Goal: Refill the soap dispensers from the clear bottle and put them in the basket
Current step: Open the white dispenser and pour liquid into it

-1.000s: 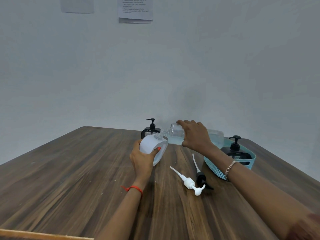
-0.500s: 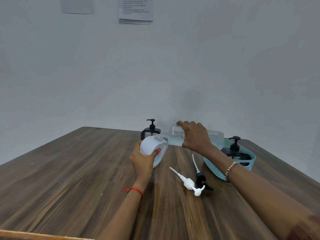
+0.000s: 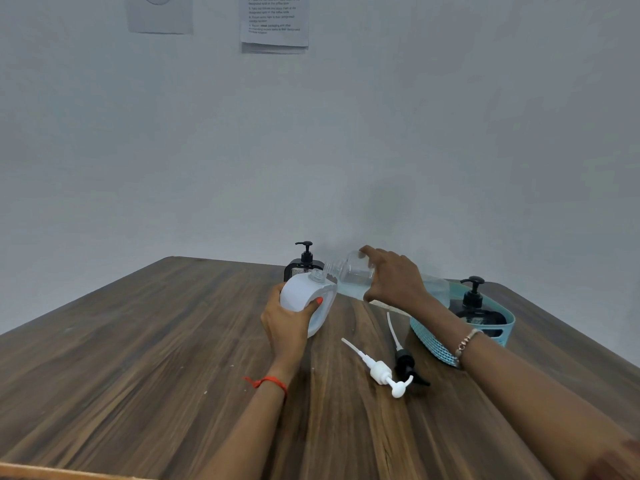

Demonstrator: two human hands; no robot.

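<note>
Toward the far middle of the wooden table (image 3: 138, 358), the white dispenser (image 3: 304, 296) stands tilted, its pump off and its open neck turned up and to the right. The left hand (image 3: 287, 323) wraps it from the near side, thumb across the front face and fingers curled behind, with the wrist straight and a red thread (image 3: 270, 382) tied round it. The clear bottle (image 3: 349, 277) lies almost level above the table, its threaded mouth at the dispenser's neck and clear liquid pooled along its lower side. The right hand (image 3: 394, 275) grips the bottle from above round its middle, fingers curled over the top and forearm reaching in from the lower right, a bead bracelet (image 3: 465, 342) on the wrist.

Just beyond the white dispenser stands a black dispenser (image 3: 303, 265) with its pump on, close to the table's far edge and the wall. Under the right forearm a teal basket (image 3: 427, 339) sits near the right-hand edge, with a second black dispenser (image 3: 476, 310) upright inside it. Between the two arms lie a white pump (image 3: 377, 368) and a black pump (image 3: 405, 362), heads toward the person and just beside each other, tubes pointing away. Bare wood spreads wide to the left and in front of the person. Two paper sheets (image 3: 274, 20) hang high on the wall.
</note>
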